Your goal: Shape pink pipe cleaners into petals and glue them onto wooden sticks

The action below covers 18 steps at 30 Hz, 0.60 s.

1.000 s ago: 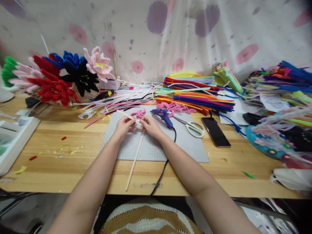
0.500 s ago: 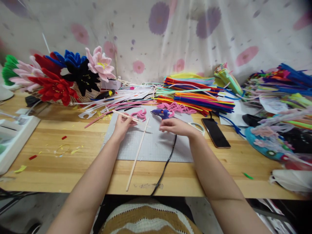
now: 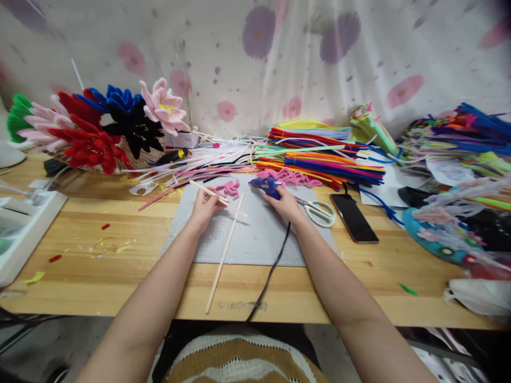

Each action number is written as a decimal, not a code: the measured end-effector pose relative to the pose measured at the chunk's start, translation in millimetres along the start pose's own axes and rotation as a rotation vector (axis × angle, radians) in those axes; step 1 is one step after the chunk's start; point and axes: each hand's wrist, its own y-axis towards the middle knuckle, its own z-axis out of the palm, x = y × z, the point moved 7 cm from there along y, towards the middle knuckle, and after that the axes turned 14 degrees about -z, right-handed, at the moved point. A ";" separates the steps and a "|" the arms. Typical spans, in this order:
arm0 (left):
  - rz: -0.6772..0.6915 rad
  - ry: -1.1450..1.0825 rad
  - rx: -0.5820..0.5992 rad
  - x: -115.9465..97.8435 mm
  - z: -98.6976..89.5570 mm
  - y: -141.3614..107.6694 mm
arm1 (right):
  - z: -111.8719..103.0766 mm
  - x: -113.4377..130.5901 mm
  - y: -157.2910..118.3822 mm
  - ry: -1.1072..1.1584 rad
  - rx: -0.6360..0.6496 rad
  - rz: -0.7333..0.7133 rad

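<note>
My left hand (image 3: 205,206) pinches a thin pale wooden stick (image 3: 199,186), held at a slant over the grey cutting mat (image 3: 255,244). Another long wooden stick (image 3: 223,255) lies below it, running from the mat to the table's front edge. My right hand (image 3: 285,204) is closed around a blue glue gun (image 3: 264,185), whose nozzle points left. A black cord (image 3: 275,260) trails toward the front edge. Beside my right hand lie scissors (image 3: 323,214) with pale handles. Twisted pink pipe cleaner pieces (image 3: 228,188) rest behind my left hand.
Bundles of coloured pipe cleaners (image 3: 319,165) line the back. Fuzzy flowers (image 3: 96,143) stand at the back left, near a white power strip (image 3: 32,229). A phone (image 3: 353,218) lies right of the scissors. A blue decorated item (image 3: 435,236) sits farther right.
My right hand has moved left and forward onto the glue gun and closed around it, uncovering the scissors. My left hand has shifted slightly right with the stick.
</note>
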 end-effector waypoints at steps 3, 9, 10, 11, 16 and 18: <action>-0.002 -0.057 0.025 1.1 0.9 1.2 | 0.9 1.6 -5.2 0.359 -0.008 0.035; -0.018 -0.079 0.085 -1.1 6.0 -2.4 | 7.7 19.9 -16.1 0.765 0.195 0.024; -0.018 -0.083 0.089 -1.6 6.2 -3.0 | 9.0 21.7 -16.5 0.796 0.201 0.021; -0.017 -0.085 0.097 -2.0 6.9 -3.6 | 10.4 23.2 -16.4 0.836 0.192 0.019; -0.053 -0.074 0.151 -0.2 18.2 -9.8 | 26.4 29.3 -11.3 1.072 0.035 0.088; -0.080 -0.090 0.153 2.3 23.7 -12.5 | 35.3 32.7 -8.4 1.082 -0.056 0.122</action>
